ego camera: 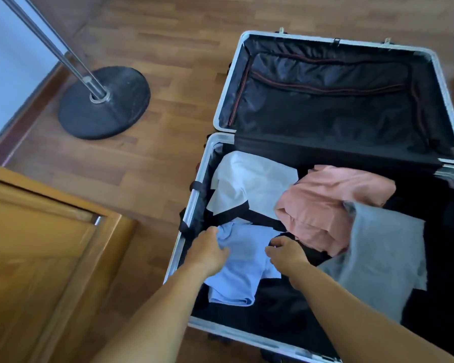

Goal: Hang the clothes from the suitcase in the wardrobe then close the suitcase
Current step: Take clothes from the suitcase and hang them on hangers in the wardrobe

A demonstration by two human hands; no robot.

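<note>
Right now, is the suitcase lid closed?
No, the suitcase lies wide open on the floor, with the pink garment showing inside.

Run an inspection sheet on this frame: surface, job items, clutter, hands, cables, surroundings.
Surface: wooden floor.
Job's things: suitcase lies open; its lower half holds a light blue garment, white garment, pink garment, grey garment.
Clutter: nothing seen.
Hands: left hand grips the blue garment's left edge; right hand is on its right side, grip unclear.
Cables: nothing seen.
Surroundings: metal stand with round dark base; wooden door panel at lower left.
</note>
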